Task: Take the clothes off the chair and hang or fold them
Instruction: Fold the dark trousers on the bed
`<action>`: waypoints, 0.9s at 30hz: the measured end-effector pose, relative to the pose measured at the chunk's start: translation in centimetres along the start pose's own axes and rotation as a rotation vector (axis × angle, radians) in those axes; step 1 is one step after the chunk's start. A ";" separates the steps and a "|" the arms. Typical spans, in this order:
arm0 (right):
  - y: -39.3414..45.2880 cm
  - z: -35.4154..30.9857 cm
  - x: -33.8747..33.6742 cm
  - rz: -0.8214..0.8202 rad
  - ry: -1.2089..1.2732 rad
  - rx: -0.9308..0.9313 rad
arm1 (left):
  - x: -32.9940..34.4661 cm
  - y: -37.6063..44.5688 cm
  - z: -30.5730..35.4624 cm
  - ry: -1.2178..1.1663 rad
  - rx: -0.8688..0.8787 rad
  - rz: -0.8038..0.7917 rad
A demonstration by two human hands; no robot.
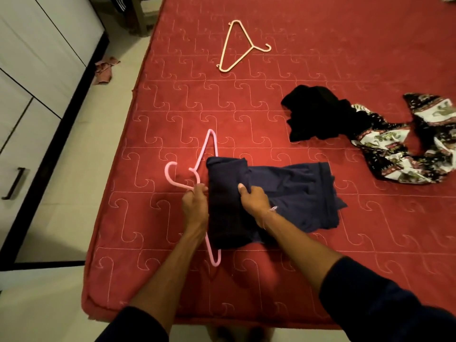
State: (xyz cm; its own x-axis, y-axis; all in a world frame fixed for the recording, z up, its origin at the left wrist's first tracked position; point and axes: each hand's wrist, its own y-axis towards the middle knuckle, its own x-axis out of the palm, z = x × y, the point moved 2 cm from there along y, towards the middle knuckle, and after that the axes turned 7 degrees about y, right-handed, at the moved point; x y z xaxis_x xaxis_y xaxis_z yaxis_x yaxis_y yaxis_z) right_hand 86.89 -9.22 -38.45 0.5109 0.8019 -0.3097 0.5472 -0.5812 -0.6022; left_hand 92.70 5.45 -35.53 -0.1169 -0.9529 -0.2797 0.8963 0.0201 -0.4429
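A navy blue garment (291,193) lies partly folded on the red mattress (246,99), its left part draped over a pink hanger (208,144). My left hand (195,206) grips the pink hanger near its neck, just below the hook. My right hand (254,201) grips a fold of the navy garment beside it. A black garment (318,114) lies bunched at the right, touching a black, white and red patterned garment (404,149). The chair is not in view.
A cream hanger (238,45) lies loose at the far middle of the mattress. White cupboard doors with a dark handle (13,183) stand at the left. A pink cloth (104,70) lies on the pale floor beside the mattress.
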 end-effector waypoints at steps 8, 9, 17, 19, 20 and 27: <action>-1.9 -0.6 -5.8 0.207 -0.136 -0.450 | 1.1 0.0 1.9 0.252 0.088 0.162; -2.0 -0.3 -7.2 0.217 -0.125 -0.453 | 1.7 -0.2 2.1 0.271 0.093 0.167; -0.9 1.3 -16.1 0.267 -0.041 -0.472 | 7.3 -1.9 3.0 0.262 0.098 0.152; -0.8 1.2 -17.6 0.231 -0.001 -0.494 | 8.4 -2.2 2.8 0.235 0.067 0.119; -0.9 1.1 -18.2 0.202 0.037 -0.490 | 8.8 -2.4 3.0 0.245 0.066 0.104; -1.2 0.4 -19.5 0.104 0.314 -0.404 | 11.1 -3.7 3.4 0.363 0.167 -0.033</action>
State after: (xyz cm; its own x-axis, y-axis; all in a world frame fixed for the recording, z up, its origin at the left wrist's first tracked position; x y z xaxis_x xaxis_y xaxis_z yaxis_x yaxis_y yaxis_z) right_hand 76.03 -24.09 -32.03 0.7165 0.6930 -0.0802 0.6634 -0.7123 -0.2291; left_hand 89.53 -6.25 -34.12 -0.2636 -0.7826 -0.5639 0.9433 -0.0869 -0.3204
